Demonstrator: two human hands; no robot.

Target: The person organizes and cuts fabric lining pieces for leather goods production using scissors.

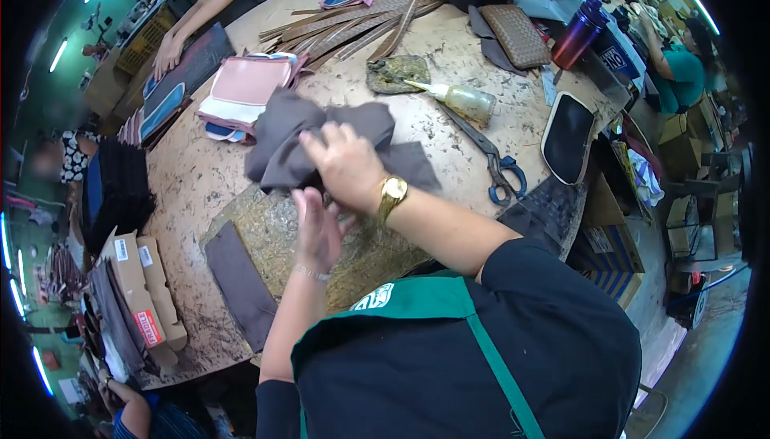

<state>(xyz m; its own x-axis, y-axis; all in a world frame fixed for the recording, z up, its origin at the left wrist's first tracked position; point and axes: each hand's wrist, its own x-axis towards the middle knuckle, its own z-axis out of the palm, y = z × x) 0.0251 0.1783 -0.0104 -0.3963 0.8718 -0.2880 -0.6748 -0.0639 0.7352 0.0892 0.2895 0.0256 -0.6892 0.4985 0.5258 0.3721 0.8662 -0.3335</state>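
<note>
A dark grey-brown piece of fabric (281,138) lies bunched up near the middle of the table, slightly blurred. My right hand (345,162), with a gold watch at the wrist, is over its near side, the fingers bent onto the cloth; their undersides are hidden. Just below the bundle is my left hand (318,232), palm turned inward and fingers apart, close to the fabric's lower edge. Beneath both hands sits a glue-stained board (361,254). A flat grey-brown strip of fabric (239,278) rests across the board's left edge.
Scissors (489,158), a glue bottle (465,102) and a crusted block (397,75) lie beyond my hands. Stacked pink panels (241,82), leather strips (337,30), a woven brown piece (517,35) and a purple-red bottle (579,34) surround them. Another person's hands (168,54) are at far left.
</note>
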